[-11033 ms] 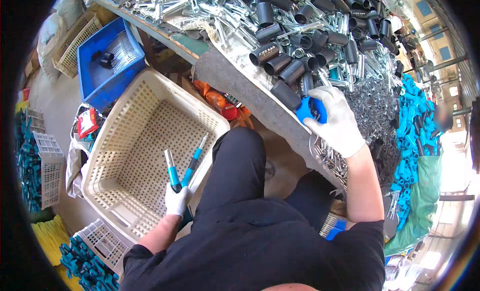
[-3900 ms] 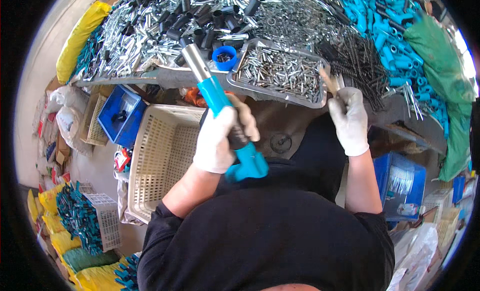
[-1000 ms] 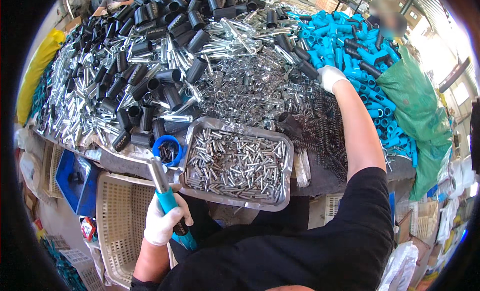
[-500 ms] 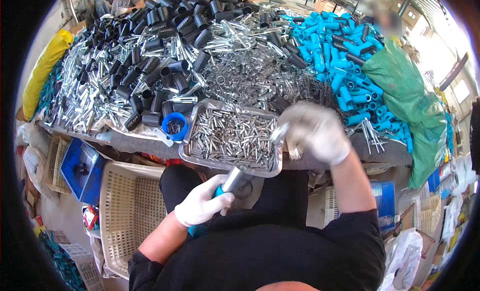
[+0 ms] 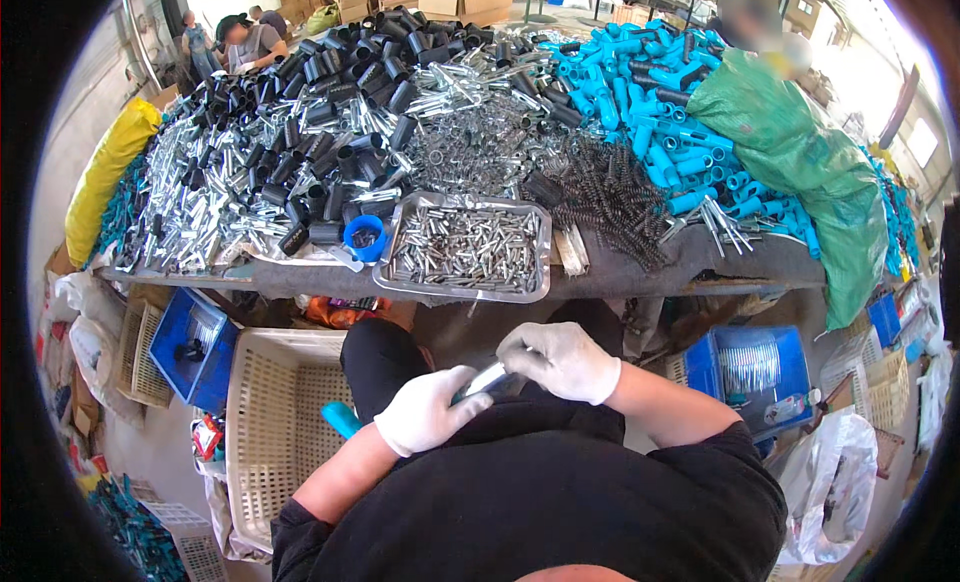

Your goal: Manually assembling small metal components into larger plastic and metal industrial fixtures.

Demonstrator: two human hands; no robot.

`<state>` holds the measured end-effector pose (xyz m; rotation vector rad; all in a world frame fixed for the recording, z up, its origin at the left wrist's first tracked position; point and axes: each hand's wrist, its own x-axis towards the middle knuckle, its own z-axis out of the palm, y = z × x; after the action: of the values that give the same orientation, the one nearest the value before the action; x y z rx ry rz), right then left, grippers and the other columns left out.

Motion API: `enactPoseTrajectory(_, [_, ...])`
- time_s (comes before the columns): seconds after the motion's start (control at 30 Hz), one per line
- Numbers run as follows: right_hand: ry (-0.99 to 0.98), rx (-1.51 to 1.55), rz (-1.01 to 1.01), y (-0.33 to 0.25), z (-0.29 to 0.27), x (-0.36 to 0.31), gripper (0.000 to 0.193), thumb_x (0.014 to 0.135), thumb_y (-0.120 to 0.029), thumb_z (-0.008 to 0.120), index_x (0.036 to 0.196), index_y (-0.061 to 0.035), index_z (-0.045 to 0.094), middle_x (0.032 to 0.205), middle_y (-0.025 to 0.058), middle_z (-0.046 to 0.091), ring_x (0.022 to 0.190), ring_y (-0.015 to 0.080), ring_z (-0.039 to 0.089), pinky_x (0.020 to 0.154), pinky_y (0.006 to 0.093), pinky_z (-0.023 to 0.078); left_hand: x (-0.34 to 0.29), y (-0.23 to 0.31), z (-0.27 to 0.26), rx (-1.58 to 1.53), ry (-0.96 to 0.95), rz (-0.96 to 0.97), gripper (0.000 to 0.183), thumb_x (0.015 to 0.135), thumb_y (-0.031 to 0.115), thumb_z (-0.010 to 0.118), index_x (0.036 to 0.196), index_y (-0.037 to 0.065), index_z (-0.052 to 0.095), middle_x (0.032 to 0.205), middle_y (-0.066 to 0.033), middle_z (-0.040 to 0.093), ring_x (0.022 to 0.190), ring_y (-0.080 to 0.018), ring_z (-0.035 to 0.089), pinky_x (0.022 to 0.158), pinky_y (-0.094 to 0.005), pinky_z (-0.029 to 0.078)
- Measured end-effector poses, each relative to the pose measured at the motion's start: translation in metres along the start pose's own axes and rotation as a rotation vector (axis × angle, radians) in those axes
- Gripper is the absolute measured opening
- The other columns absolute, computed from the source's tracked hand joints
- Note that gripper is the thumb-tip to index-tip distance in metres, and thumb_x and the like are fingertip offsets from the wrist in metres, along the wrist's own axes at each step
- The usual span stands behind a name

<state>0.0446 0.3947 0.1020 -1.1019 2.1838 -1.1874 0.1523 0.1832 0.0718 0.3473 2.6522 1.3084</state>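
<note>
My left hand (image 5: 430, 410), in a white glove, is closed round a tool body with a shiny metal cylinder (image 5: 485, 380). A turquoise end (image 5: 341, 419) sticks out beyond my left wrist and appears to be part of the same piece. Over the cylinder's upper end, my gloved right hand (image 5: 562, 362) has its fingers pinched together; whatever small part they may hold is hidden. Just beyond both hands, on the table edge, sits a metal tray (image 5: 465, 294) of short metal pins (image 5: 465, 247). A small blue cup (image 5: 365, 238) stands against its left side.
Loose metal parts (image 5: 190, 197), black sleeves (image 5: 340, 82), dark springs (image 5: 610, 192) and turquoise housings (image 5: 670, 132) are heaped across the table. A green sack (image 5: 790, 132) lies at right. Below are a beige basket (image 5: 285, 422) and blue bins (image 5: 190, 347). People sit across the table.
My right hand has come back from beside the tray to the metal cylinder's end. My left hand has shifted slightly right, and the cylinder is tilted lower. The view has moved too.
</note>
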Motion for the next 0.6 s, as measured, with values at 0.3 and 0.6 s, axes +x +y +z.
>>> enactPoseTrajectory(0.3, [0.069,-0.033,-0.378,0.013,0.007,-0.014,0.021,0.089,-0.025,0.064,0.101,-0.0068,0.065,0.084,0.0137,0.065,0.08,0.0313,0.066,0.07,0.04,0.051,-0.001,0.016,0.001,0.016,-0.074,-0.022,0.035,0.089,0.035,0.063,0.099,0.002,0.061,0.081,-0.021,0.062,0.081,-0.0394,0.063,0.071,-0.0437,0.049])
enactPoseTrajectory(0.6, [0.049,-0.006,-0.176,0.029,0.014,-0.02,0.019,0.091,-0.023,0.06,0.103,-0.008,0.063,0.092,0.0148,0.062,0.087,0.0339,0.064,0.075,0.0409,0.051,0.004,0.008,0.01,0.111,-0.072,0.013,0.032,0.088,0.031,0.065,0.103,0.004,0.062,0.085,-0.0211,0.064,0.082,-0.0376,0.064,0.071,-0.0427,0.05])
